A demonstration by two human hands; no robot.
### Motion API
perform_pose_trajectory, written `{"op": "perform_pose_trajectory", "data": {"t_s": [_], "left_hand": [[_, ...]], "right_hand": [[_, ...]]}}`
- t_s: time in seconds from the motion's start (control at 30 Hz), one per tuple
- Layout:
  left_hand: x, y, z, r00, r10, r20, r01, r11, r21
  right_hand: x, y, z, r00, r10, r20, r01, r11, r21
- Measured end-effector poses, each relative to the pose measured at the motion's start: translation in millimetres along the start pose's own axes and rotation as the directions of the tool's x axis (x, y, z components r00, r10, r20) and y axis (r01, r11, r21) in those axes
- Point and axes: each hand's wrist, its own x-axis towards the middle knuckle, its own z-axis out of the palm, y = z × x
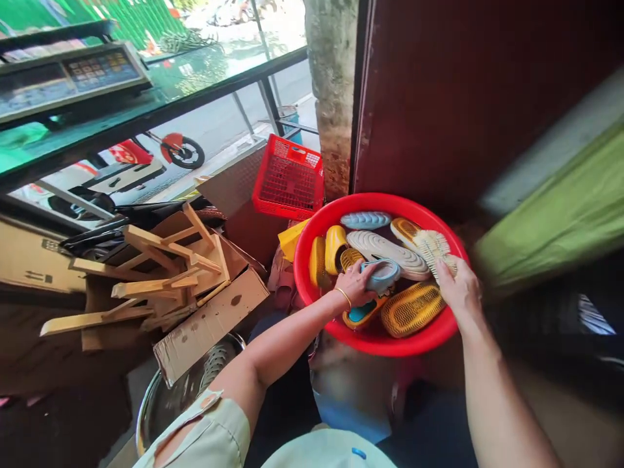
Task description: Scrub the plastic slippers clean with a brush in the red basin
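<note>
A red basin (305, 273) holds several slippers and clogs in dark water. My left hand (355, 286), with a bracelet at the wrist, is closed on a light blue clog (383, 275) over the basin's middle. At the right rim my right hand (461, 289) grips a scrub brush (433, 248) with pale bristles. Between the hands lies a white slipper (390, 252), sole up. Close by are a yellow-brown sole (413, 309), a yellow clog (335, 248) and a light blue sole (365, 220).
Behind the basin stands a red plastic crate (287, 179). Wooden stools (170, 266) are heaped at the left beside a cardboard piece (214, 325). A scale (73, 75) rests on the glass counter (205, 68). Green cloth (560, 188) hangs at the right, near the dark red panel (478, 97).
</note>
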Motion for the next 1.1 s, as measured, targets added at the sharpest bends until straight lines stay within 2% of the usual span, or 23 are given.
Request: {"op": "perform_pose_trajectory", "data": {"t_s": [0.1, 0.17, 0.27, 0.37, 0.47, 0.57, 0.7, 0.8, 0.9, 0.97, 1.03, 1.1], "left_hand": [[7, 1, 9.3, 0.988, -0.087, 0.126, 0.073, 0.991, 0.115], [13, 2, 14.5, 0.974, -0.139, 0.179, 0.110, 0.980, 0.167], [24, 4, 20.8, 0.956, -0.196, 0.216, 0.146, 0.963, 0.226], [34, 9, 26.2, 0.944, -0.221, 0.247, 0.160, 0.957, 0.243], [41, 16, 34.3, 0.943, -0.249, 0.221, 0.190, 0.948, 0.257], [39, 27, 47.6, 0.960, -0.247, 0.130, 0.199, 0.932, 0.301], [30, 35, 60.1, 0.991, -0.134, 0.026, 0.119, 0.939, 0.322], [27, 31, 52.1, 0.999, -0.043, 0.024, 0.035, 0.967, 0.254], [28, 20, 31.0, 0.996, 0.073, 0.051, -0.076, 0.994, 0.073], [31, 14, 15.5, 0.988, 0.156, -0.007, -0.156, 0.987, -0.034], [37, 13, 2.6, 0.978, 0.184, -0.102, -0.187, 0.982, -0.023], [50, 15, -6.0, 0.973, 0.155, -0.173, -0.141, 0.986, 0.092]], "right_hand": [[-8, 3, 1, 0.997, -0.032, 0.071, 0.038, 0.996, -0.081], [-17, -2, 5, 0.987, -0.031, 0.159, 0.059, 0.983, -0.173], [-31, -14, 14, 0.952, 0.000, 0.307, 0.089, 0.957, -0.275], [-40, -26, 25, 0.915, -0.018, 0.403, 0.145, 0.947, -0.287], [-44, -32, 34, 0.889, -0.020, 0.457, 0.173, 0.939, -0.296], [-44, -32, 40, 0.887, 0.002, 0.461, 0.158, 0.938, -0.308], [-41, -31, 35, 0.888, 0.011, 0.460, 0.156, 0.933, -0.323], [-37, -31, 21, 0.890, 0.013, 0.456, 0.157, 0.930, -0.333], [-33, -32, 4, 0.915, -0.053, 0.400, 0.187, 0.934, -0.305], [-32, -34, -4, 0.937, -0.114, 0.331, 0.211, 0.939, -0.273], [-30, -34, -10, 0.949, -0.152, 0.277, 0.222, 0.944, -0.243], [-27, -32, -15, 0.957, -0.165, 0.241, 0.217, 0.954, -0.209]]}}
